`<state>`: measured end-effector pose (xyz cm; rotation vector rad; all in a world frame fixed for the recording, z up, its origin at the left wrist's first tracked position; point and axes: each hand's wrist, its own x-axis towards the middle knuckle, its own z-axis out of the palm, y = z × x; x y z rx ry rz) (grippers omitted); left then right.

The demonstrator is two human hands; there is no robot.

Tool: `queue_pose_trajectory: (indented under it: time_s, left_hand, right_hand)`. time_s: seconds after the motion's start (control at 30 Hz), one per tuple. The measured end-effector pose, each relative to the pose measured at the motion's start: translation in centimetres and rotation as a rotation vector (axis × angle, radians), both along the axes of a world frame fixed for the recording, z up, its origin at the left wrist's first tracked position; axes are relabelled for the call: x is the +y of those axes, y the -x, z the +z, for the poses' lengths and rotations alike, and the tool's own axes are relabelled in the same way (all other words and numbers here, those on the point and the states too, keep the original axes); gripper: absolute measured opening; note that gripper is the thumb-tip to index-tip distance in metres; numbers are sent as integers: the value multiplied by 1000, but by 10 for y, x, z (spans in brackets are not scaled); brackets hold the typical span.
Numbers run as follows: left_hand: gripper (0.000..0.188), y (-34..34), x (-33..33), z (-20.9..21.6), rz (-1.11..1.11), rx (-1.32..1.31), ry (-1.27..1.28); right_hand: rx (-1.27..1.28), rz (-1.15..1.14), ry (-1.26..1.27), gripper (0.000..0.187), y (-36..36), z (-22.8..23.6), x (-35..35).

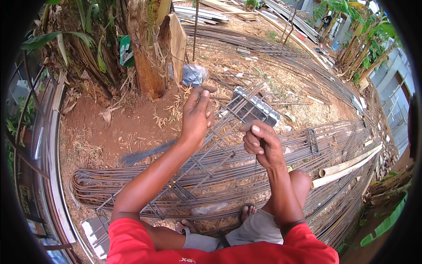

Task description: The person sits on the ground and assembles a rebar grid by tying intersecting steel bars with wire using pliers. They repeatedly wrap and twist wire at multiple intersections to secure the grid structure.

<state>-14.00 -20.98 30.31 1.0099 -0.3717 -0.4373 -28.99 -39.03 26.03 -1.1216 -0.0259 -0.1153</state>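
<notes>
Both my hands are raised over a long cage of steel bars and stirrups (205, 147) that runs from lower left to upper right. My left hand (198, 112) is closed, thumb pressed to the index finger; what it pinches, if anything, cannot be made out. To its right my right hand (265, 143) is closed in a pinch too, with a thin dark wire (256, 163) hanging below its fingers. The cage's far end lies across a black block with whitish edges (254, 107). A bundle of thin tie wire (147, 152) rests on the soil left of the cage.
Bent rebar (94, 176) is spread on the ground under the cage, around my feet. A loose stirrup (313, 141) and bamboo poles (347, 166) lie to the right. A banana trunk (149, 53) and a plastic bag (194, 75) stand beyond my left hand.
</notes>
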Motion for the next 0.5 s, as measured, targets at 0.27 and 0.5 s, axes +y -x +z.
queue_pose_trajectory:
  time_s: [0.27, 0.5]
  left_hand:
    - [23, 5, -3, -4, -122, -59, 149]
    - [22, 1, 4, -6, 20, 9, 33]
  right_hand:
    - [234, -400, 908, 34, -38, -38, 30]
    - [38, 236, 418, 35, 17, -3, 34]
